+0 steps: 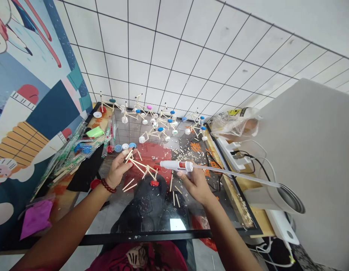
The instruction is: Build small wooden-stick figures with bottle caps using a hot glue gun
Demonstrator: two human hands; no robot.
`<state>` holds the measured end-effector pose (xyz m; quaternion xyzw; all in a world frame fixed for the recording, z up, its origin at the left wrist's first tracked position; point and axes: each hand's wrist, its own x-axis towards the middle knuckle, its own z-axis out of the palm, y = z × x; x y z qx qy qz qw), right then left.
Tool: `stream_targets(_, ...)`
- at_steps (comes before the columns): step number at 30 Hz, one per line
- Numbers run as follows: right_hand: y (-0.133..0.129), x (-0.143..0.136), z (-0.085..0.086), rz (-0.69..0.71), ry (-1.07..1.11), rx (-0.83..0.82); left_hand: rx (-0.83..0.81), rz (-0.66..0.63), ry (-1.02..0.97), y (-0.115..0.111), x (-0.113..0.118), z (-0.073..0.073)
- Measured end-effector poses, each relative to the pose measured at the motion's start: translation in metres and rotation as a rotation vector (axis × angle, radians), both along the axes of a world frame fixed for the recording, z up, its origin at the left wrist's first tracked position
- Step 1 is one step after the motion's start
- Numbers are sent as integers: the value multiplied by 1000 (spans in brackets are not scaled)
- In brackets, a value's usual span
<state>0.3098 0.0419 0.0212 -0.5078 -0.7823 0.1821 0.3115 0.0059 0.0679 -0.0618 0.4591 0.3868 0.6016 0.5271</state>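
A: What is in the person's left grip (120,167)?

B: A pale wooden-stick frame with red round caps (147,169), its upper end, by a black tip, pinched between thumb and fingers. The rest reaches out to the right of the hand, above a dark glass-topped counter (134,238).

A: And the right grip (194,182)?

B: Closed around a white plastic glue gun (174,165), the handle mostly hidden. The nozzle is just beside the frame's capped end; whether the two touch cannot be told.

A: Which way do they point?

B: The frame's long axis slopes from the left grip down to the right, red caps at the far end. The gun lies nearly level, nozzle leftward, a long translucent rod (233,173) trailing from its rear.

A: The count?

B: One frame in hand, two red caps on it. Two loose wooden sticks (130,187) lie to its left. Two blue round caps (118,148) flank one white round cap (125,146). Similar capped stick frames (160,129) line the back, too tangled to count.
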Motion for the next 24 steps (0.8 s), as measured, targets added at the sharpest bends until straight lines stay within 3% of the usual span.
stream_targets(7,53,5,-31,-29,340,-178,3,24,48,0,0,2)
stream_targets(15,109,-22,-50,52,335,-211,-6,9,65,0,-2,-2)
stream_targets(20,127,-32,-68,6,312,-229,-15,1,65,0,-3,-2)
stream_targets(24,132,-33,-73,-43,268,-241,-15,9,62,0,-3,-2)
